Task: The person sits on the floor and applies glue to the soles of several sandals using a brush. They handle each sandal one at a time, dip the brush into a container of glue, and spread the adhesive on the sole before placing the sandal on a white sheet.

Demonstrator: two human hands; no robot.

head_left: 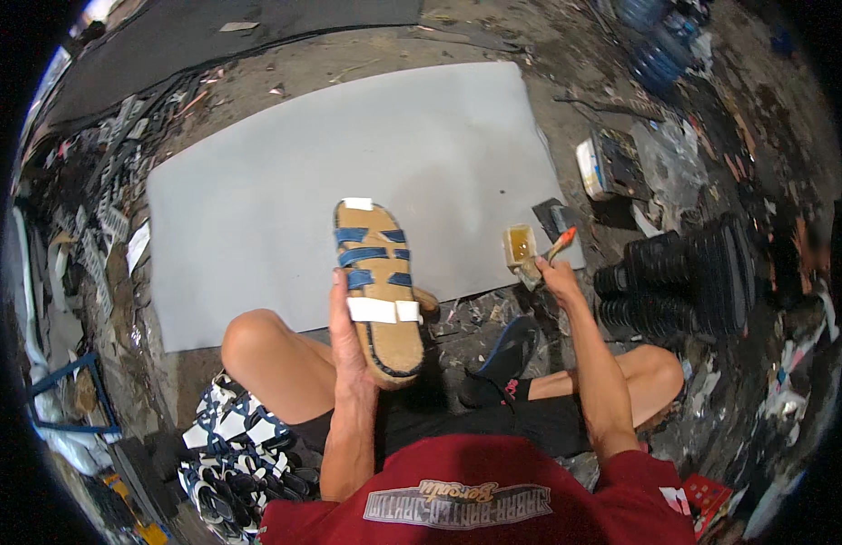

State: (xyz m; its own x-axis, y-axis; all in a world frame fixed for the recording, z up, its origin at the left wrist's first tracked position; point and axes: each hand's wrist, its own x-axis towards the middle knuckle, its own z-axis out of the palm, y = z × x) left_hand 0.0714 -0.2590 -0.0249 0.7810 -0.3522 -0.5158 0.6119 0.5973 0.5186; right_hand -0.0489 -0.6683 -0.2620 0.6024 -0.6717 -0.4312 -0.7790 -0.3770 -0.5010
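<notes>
Worn are a dark-red, short-sleeved shirt with pale lettering and black shorts.

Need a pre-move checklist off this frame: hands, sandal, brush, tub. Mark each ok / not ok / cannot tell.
1. Sandal held: ok, in the left hand, strap side showing to the camera.
2. Brush held: ok, in the right hand, orange handle end up.
3. Tub holds liquid: ok, yellow-amber liquid visible inside.
4. Tub supported: ok, on the grey sheet, near its right edge.
5. Bristles loaded: cannot tell, too small to see.
6. Sandal underside clean: cannot tell, hidden from this view.
</notes>
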